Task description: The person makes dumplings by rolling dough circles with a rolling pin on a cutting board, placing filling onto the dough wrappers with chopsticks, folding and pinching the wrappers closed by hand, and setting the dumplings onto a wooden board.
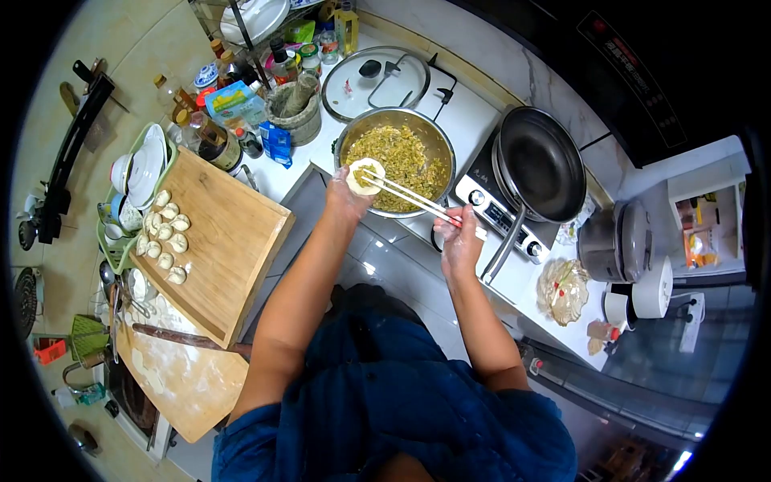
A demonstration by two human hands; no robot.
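A round dumpling wrapper (359, 186) lies in my left hand (347, 198), held beside the near left rim of a metal bowl (447, 138). Chopped yellow-green filling (393, 153) covers the bowl's inside, and a little of it sits on the wrapper. Between the fingers of my right hand (461, 245) is a pair of chopsticks (414, 198), their tips touching the filling on the wrapper. To the left, several folded dumplings (165, 233) rest on a wooden tray (229, 233).
A black frying pan (542, 165) sits on an induction cooker (502, 213) to the right. Behind the bowl lies a glass lid (376, 80). Lower left, a rolling pin (185, 336) lies by a floured board (189, 390). Bottles and a stone mortar (295, 120) crowd the back left.
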